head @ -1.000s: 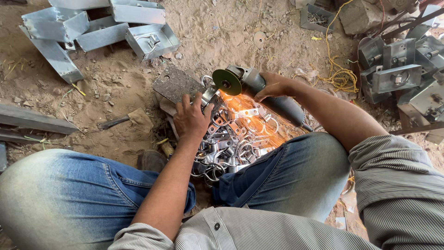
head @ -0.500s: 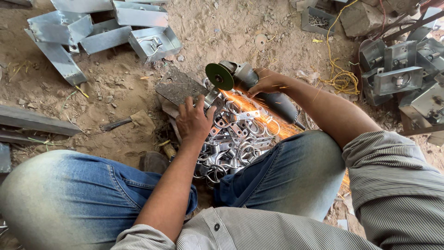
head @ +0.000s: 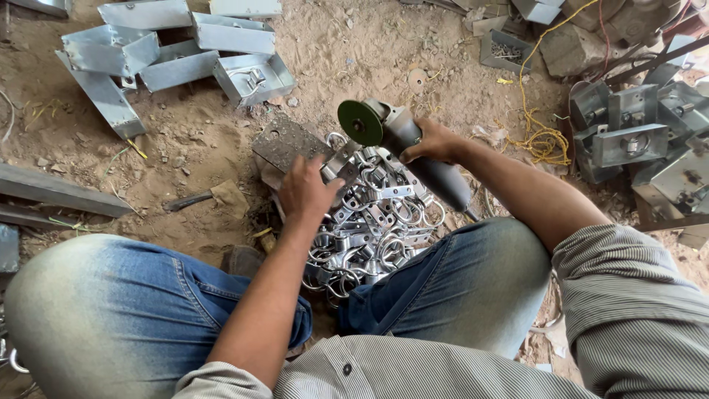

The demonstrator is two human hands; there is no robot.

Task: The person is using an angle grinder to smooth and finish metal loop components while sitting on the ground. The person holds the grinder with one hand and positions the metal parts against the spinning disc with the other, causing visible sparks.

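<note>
Grinder (head: 413,151) sits at 12 o'clock from our knees, lifted clear of the work, green disc (head: 360,123) up and facing the camera, no sparks showing. Right hand (head: 436,142) wraps the grinder body, fingers closed tight round it. Left hand (head: 306,191) lies flat, fingers pressed down on one bracket (head: 346,164) at the pile's top edge, next to a dark steel plate (head: 284,142) at 11 o'clock. Whether those fingers pinch the piece or only pin it, we cannot tell.

Progress, our guess: mid-batch. The pile of ringed brackets (head: 373,225) between the jeans is large; we see no separate done heap, so finished versus unfinished cannot be split. Much seems left.

Room: tight. Knees box the pile at 4 and 8 o'clock. The disc hangs near the left fingers, the closest edge to watch. Open dirt floor (head: 332,59) at 12 o'clock gives swing space. Sheet-metal boxes (head: 251,74) lie at 10 o'clock, well apart; more boxes (head: 628,140) and a yellow cord (head: 543,137) at 2 o'clock, near the right forearm. A hammer (head: 203,198) lies at 9 o'clock.
</note>
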